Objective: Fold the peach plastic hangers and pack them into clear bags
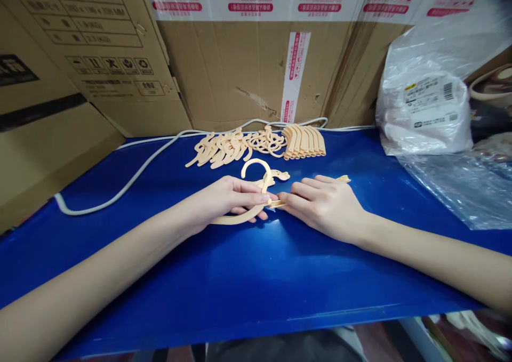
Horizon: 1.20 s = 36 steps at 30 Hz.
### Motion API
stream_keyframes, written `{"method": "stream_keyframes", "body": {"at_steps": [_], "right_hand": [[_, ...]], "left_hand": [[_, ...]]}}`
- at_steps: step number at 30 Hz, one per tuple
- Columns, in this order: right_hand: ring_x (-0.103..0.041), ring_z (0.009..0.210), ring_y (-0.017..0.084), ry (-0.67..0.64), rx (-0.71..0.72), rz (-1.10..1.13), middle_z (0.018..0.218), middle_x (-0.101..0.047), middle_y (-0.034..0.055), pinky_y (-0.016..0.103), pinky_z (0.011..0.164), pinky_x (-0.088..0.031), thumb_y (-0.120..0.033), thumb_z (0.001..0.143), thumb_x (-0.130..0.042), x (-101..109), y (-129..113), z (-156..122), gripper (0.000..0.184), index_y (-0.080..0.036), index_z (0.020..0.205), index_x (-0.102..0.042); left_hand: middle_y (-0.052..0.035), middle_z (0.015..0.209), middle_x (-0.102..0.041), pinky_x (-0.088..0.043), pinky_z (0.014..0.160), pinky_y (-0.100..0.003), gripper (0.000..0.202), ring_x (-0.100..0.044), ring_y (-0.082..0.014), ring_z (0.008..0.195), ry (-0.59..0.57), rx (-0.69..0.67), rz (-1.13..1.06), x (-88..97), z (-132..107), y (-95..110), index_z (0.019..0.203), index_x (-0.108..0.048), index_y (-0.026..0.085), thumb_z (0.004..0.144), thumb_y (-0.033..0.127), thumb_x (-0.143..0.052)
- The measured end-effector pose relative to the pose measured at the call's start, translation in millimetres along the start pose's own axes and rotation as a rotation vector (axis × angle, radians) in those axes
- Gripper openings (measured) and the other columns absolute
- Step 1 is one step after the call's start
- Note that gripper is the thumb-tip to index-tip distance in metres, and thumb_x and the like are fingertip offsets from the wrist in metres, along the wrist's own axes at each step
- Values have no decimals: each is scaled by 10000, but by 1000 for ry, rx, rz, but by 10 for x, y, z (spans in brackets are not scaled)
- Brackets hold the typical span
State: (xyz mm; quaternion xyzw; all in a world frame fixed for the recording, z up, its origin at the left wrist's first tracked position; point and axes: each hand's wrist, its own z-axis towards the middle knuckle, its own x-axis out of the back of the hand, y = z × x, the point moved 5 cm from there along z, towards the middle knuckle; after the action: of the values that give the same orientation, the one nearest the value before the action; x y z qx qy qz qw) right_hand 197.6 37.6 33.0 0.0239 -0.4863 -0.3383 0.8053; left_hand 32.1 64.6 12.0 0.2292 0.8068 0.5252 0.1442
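A beige clothes hanger with a round hook is between my two hands, above the blue tabletop. My left hand is closed on its middle, just below the hook, with a curved hanger arm running under the fingers to the left. My right hand wraps round the other arm, whose tip sticks out beyond the knuckles. The fingertips of both hands almost meet at the joint, which they partly cover. Just behind the hook lies a loose beige piece.
Behind the hands lie a pile of curved beige pieces, a heap of hooks and a row of stacked hanger arms. A white cable crosses the back left. Cardboard boxes wall the rear; a plastic-wrapped package stands right.
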Motion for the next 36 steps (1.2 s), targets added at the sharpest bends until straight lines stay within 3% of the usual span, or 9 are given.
{"method": "stream_keyframes", "body": {"at_steps": [7,14,24,28,36], "right_hand": [[-468,603,156,28,40,-59,655,-566,2,304,592,-280,-195,1004,-505,21,-36,-2,252,-157,827,-679],[-455,593,147,40,48,-70,642,-558,-5,301,587,-274,-195,1007,-503,21,-49,8,259,-159,810,-669],[-466,576,141,42,35,-45,631,-553,-11,299,581,-281,-255,1032,-473,18,-48,18,315,-160,805,-669],[-462,564,128,32,31,-36,625,-554,-10,298,581,-277,-279,1042,-456,12,-52,16,343,-150,814,-677],[-491,557,125,7,33,-22,634,-573,-10,293,582,-299,-306,1036,-471,4,-70,18,339,-146,836,-693]], "left_hand": [[-40,865,-762,-458,629,-119,155,-620,-49,657,9,-47,95,13,-9,6,856,-794,179,818,322,-748],[-35,881,-749,-492,713,-221,243,-643,-112,736,6,-101,177,13,0,17,894,-773,178,800,401,-742],[-4,756,-699,-476,671,-179,144,-590,-73,659,14,-191,186,-48,-22,119,832,-746,133,834,258,-676],[12,676,-654,-460,622,-168,171,-534,-58,588,40,-195,187,-61,-35,132,728,-713,128,837,251,-665],[21,657,-637,-456,635,-185,141,-535,-75,602,55,-211,206,-57,-37,115,767,-724,142,824,256,-665]]}}
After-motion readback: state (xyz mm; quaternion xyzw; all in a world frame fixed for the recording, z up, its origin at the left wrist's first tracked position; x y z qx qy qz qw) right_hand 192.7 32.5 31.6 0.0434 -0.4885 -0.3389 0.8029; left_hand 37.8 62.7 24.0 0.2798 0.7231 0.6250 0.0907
